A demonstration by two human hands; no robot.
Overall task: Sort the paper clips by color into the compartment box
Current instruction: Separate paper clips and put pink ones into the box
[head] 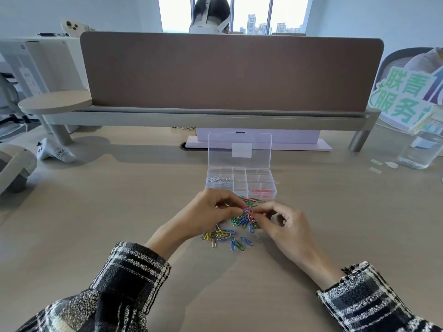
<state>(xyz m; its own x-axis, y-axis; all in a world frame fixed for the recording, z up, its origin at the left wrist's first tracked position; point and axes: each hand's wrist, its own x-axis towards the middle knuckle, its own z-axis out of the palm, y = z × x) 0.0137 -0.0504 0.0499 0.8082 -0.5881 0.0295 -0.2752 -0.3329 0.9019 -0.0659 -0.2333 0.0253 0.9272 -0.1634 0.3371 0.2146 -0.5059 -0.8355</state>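
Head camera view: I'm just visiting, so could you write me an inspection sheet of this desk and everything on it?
Surface: light wooden desk.
Job's things: clear compartment box, lid open; silver clips in its left compartment, red clips in a front right one; loose pile of blue, green and yellow clips in front of it.
Clutter: white controller at left, clear bottle at right.
Hands: left hand and right hand both pinch a tangled bunch over the pile.
Cables: nothing seen.
Surroundings: brown divider, with a person wearing a headset behind it.
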